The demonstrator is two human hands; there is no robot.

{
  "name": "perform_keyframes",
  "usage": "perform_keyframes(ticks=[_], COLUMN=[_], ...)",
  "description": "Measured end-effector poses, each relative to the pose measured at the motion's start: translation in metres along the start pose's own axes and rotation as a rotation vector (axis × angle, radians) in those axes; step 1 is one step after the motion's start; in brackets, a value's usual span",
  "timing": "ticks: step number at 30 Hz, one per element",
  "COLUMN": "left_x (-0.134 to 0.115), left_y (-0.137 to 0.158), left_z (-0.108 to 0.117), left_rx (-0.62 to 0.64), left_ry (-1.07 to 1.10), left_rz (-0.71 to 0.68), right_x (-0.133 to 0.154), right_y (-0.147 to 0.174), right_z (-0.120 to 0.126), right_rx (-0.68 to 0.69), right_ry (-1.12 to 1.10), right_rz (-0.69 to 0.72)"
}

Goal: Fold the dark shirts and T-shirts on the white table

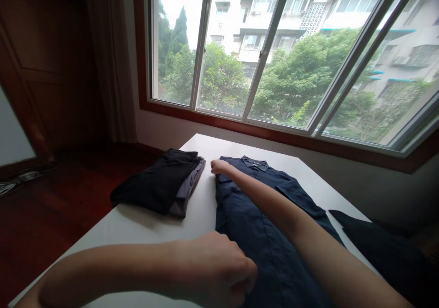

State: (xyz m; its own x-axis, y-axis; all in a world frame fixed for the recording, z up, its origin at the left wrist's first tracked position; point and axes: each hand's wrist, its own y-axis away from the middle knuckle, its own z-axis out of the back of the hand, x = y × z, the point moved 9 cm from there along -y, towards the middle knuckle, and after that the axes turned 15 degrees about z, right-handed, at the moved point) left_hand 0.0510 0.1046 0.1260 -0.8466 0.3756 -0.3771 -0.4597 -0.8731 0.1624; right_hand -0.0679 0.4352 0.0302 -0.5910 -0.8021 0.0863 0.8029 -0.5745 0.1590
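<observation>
A dark navy collared shirt point(247, 207) lies front side up on the white table point(199, 207), its collar toward the window. Across it stretches my right arm, and my right hand point(220, 166) is closed on the fabric at the shirt's far left edge, near the shoulder and sleeve. Close to me, my left hand point(222, 267) is curled into a fist over the shirt's left side, toward the hem. Its fingertips are mostly hidden, but they seem to grip the cloth there. The shirt's near end runs out of view.
Left of the shirt sits a stack of folded black and grey clothes point(154, 180), reaching the table's left edge. More dark cloth point(377, 244) lies at the right. Beyond the table are a wide window point(260, 61), a curtain point(111, 61) and a wooden door point(51, 65).
</observation>
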Motion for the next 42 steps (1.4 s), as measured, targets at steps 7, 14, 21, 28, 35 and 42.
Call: perform_keyframes(ticks=[7, 14, 21, 28, 35, 42], left_x=[-0.019, -0.041, -0.053, -0.049, -0.052, -0.051], left_y=[-0.007, -0.039, -0.054, -0.067, -0.063, -0.069], left_z=[-0.003, -0.030, -0.062, -0.097, -0.113, -0.124], left_rx=[0.023, 0.148, 0.267, 0.296, 0.333, 0.266], left_ry=[0.010, -0.069, -0.034, -0.037, -0.041, 0.015], left_rz=[-0.149, -0.290, -0.415, -0.454, -0.435, -0.319], right_x=[-0.063, -0.111, -0.143, -0.160, -0.155, -0.146], right_y=[0.045, 0.089, 0.125, 0.128, 0.124, 0.149], right_z=[0.026, 0.025, -0.011, -0.045, -0.040, -0.056], right_rx=[0.007, -0.014, 0.045, 0.114, -0.035, -0.365], right_ry=[-0.204, -0.319, -0.365, -0.522, -0.267, -0.077], right_rz=[-0.029, -0.095, -0.194, -0.212, -0.173, -0.231])
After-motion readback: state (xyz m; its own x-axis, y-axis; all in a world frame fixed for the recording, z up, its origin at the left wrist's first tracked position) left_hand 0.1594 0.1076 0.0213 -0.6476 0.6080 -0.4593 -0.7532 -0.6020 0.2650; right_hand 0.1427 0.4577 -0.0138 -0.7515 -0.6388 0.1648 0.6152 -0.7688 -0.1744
